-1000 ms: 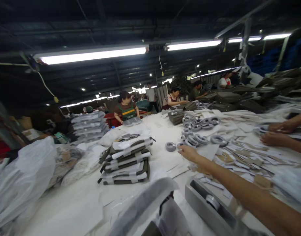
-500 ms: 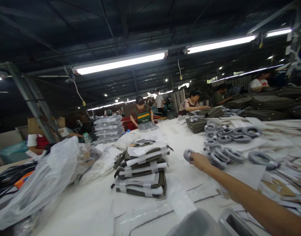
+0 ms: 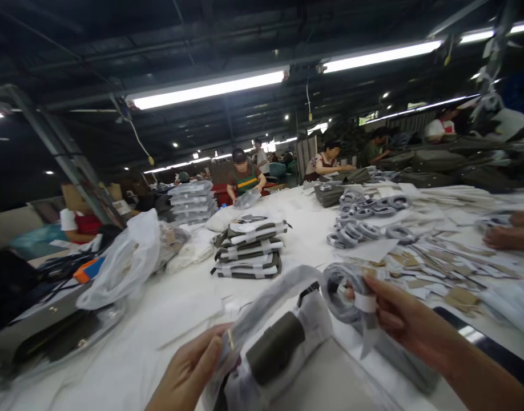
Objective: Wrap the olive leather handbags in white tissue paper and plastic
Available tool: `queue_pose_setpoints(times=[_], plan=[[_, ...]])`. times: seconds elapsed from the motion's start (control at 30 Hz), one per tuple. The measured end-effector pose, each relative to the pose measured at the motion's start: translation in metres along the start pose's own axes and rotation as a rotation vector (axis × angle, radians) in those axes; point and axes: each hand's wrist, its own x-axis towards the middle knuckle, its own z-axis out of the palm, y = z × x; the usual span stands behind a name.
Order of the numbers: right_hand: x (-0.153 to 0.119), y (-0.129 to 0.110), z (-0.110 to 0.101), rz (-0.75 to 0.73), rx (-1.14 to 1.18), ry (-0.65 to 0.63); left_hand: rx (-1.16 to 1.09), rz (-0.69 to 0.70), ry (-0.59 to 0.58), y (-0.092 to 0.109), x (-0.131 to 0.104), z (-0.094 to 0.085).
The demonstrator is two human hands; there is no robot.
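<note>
Near the front edge, my left hand [image 3: 197, 362] pinches the wrapped end of a grey strap [image 3: 273, 297] that arches over a bag part. My right hand [image 3: 399, 317] grips a coiled grey strap [image 3: 345, 291] bound with a white band. Between and below my hands lies an olive bag [image 3: 277, 348] partly covered in white wrapping, its lower part cut off by the frame. Just beyond stands a stack of folded olive bags [image 3: 249, 251] with white wraps.
More strap coils [image 3: 360, 214] lie right of centre, beside scattered card and paper pieces [image 3: 437, 257]. Clear plastic [image 3: 125, 262] and an olive bag [image 3: 39, 342] are at left. A dark flat device [image 3: 480, 337] lies right. Another person's hands [image 3: 512, 231] show at the right edge.
My right hand has come back toward me with a strap coil. My left hand has come into view, holding a strap end. The view has shifted, and another person's hands now show at right.
</note>
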Motion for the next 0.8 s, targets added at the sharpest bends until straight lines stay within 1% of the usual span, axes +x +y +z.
queue_pose_setpoints(times=[0.07, 0.13, 0.2, 0.3, 0.4, 0.57, 0.7, 0.8], plan=[[-0.021, 0.025, 0.02, 0.079, 0.13, -0.056, 0.015, 0.026, -0.079, 0.013, 0.002, -0.002], [-0.035, 0.045, 0.043, 0.111, 0.216, -0.117, 0.01, 0.044, -0.131, 0.021, 0.004, -0.004], [-0.041, 0.059, 0.067, 0.111, 0.254, -0.153, -0.024, 0.044, -0.151, 0.022, 0.008, -0.004], [-0.04, 0.071, 0.097, 0.124, 0.269, -0.136, -0.116, 0.015, -0.137, 0.021, 0.013, -0.004], [-0.03, 0.077, 0.119, 0.122, 0.342, -0.082, -0.164, 0.001, -0.117, 0.022, 0.017, -0.003], [-0.016, 0.083, 0.147, 0.082, 0.605, 0.001, -0.156, 0.036, -0.092, 0.029, 0.02, 0.004], [-0.017, 0.079, 0.165, 0.068, 0.677, -0.005, -0.109, 0.086, -0.078, 0.032, 0.022, 0.009], [-0.022, 0.071, 0.171, 0.023, 0.687, -0.006, -0.065, 0.132, -0.052, 0.033, 0.022, 0.01]])
